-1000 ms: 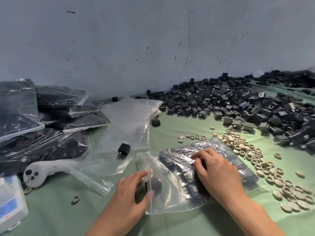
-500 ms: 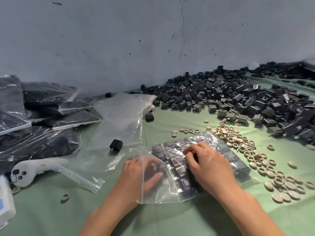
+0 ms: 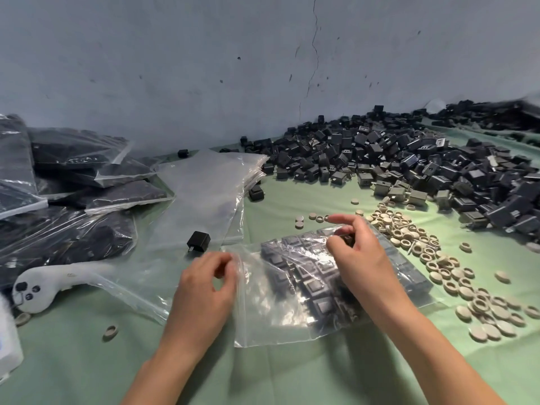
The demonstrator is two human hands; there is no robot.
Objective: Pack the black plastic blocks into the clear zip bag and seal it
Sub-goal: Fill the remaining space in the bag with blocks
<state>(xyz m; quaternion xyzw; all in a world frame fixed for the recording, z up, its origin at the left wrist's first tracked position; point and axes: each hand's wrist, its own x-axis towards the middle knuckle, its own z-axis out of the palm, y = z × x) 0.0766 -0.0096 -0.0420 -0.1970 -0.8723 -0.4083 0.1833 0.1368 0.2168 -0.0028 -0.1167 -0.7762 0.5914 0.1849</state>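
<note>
The clear zip bag (image 3: 292, 320) lies flat on the green cloth in front of me, its open mouth towards the left. Rows of black plastic blocks (image 3: 317, 285) fill its far and right part. My left hand (image 3: 204, 290) sits at the mouth with curled fingers pinching the bag's edge. On top of the bag, my right hand (image 3: 362, 258) pinches the upper film over a dark block, index finger raised. One loose black block (image 3: 199, 240) lies on empty bags to the left. A big pile of black blocks (image 3: 409, 159) spreads at the back right.
A stack of empty clear bags (image 3: 204, 194) lies at centre left, filled sealed bags (image 3: 73, 171) beyond it. A white controller (image 3: 43, 282) and a white box (image 3: 7, 340) are at the left edge. Beige rings and discs (image 3: 409, 238) are scattered right of the bag. A wall stands behind.
My left hand has come out of the bag's mouth and now pinches its edge. My right hand has lifted from pressing flat and curled its fingers on the film.
</note>
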